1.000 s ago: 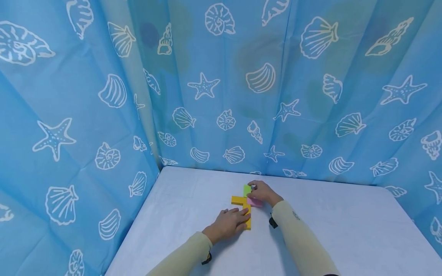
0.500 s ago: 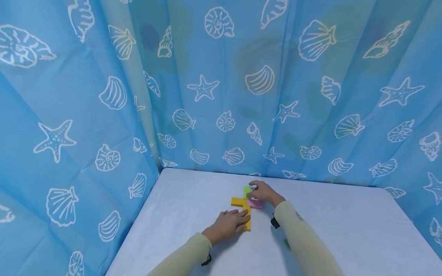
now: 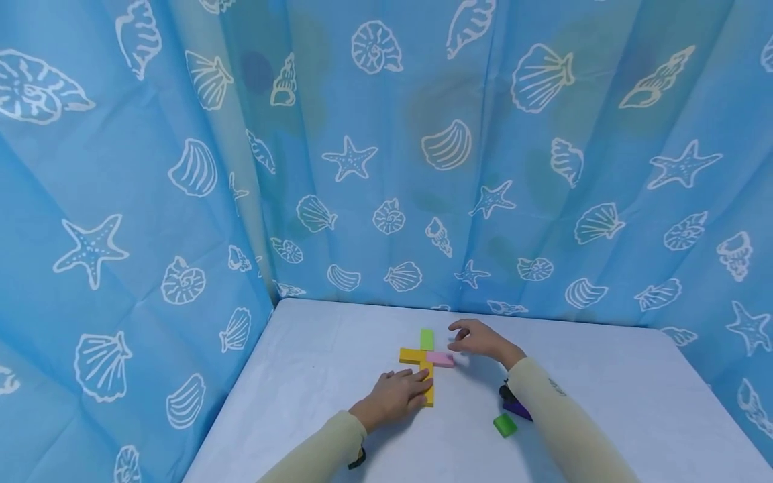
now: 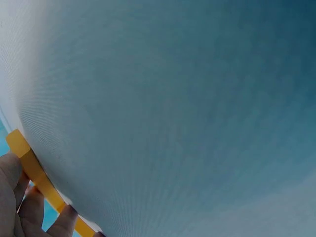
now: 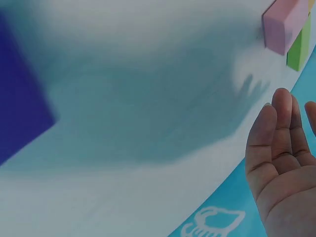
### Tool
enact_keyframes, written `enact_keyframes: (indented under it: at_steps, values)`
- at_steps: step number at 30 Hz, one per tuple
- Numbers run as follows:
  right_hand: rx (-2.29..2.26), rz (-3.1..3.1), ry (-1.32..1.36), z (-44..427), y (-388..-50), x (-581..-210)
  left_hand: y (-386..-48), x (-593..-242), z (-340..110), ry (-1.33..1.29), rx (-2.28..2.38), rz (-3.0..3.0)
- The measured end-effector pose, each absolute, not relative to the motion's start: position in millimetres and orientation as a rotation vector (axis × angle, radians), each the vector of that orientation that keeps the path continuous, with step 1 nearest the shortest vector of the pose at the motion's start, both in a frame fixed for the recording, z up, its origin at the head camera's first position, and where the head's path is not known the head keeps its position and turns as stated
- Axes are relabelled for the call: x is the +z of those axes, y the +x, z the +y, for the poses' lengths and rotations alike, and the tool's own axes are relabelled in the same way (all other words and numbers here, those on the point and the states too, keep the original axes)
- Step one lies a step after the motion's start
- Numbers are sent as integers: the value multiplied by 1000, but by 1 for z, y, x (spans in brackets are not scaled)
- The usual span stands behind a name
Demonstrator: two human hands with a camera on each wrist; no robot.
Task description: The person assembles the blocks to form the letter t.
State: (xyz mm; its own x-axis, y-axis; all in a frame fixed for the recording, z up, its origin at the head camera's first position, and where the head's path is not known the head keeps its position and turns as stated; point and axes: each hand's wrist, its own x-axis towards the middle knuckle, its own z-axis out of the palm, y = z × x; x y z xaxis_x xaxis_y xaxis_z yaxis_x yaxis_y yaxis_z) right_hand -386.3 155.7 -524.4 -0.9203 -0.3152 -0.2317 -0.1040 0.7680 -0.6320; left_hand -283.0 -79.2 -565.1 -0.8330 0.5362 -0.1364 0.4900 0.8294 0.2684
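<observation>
- The left hand point(image 3: 394, 397), at 7 to 8 o'clock from the spot where the blocks meet, lies with its fingers over the long yellow block point(image 3: 429, 401), apparently steadying it.
- The right hand point(image 3: 477, 337) hangs empty at about 2 o'clock from the pink block point(image 3: 440, 359), thumb and fingers apart, touching none of the blocks.
- On the white tabletop point(image 3: 338, 335) the blocks form a cross: light green block point(image 3: 427, 339) at 12 o'clock, pink at 3, long yellow at 6, and the crosswise yellow block point(image 3: 410, 356) at 9. Whether every edge touches is too small to tell.
- A dark green block point(image 3: 504, 425) lies loose at 4 o'clock from the cross; beside it sits a purple piece point(image 3: 517, 408), partly hidden by the right sleeve point(image 3: 561, 416).
- The step in hand looks like laying blocks end to side, with these four seemingly in position.
- The next move probably calls for the right hand to swing back clear of the pink and light green blocks, while the left keeps its pressure light so nothing skews.
</observation>
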Motion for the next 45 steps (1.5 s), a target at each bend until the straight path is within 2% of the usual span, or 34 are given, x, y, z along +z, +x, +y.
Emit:
enact_keyframes:
  at_steps: [33,45]
  values:
    - [-1056,2588,-424,239,-333,-531,-284,-566,-80,800,386,2792]
    - [-1106,2586,-369,259,-312,-530,-285,-566,-80,779,379,2790]
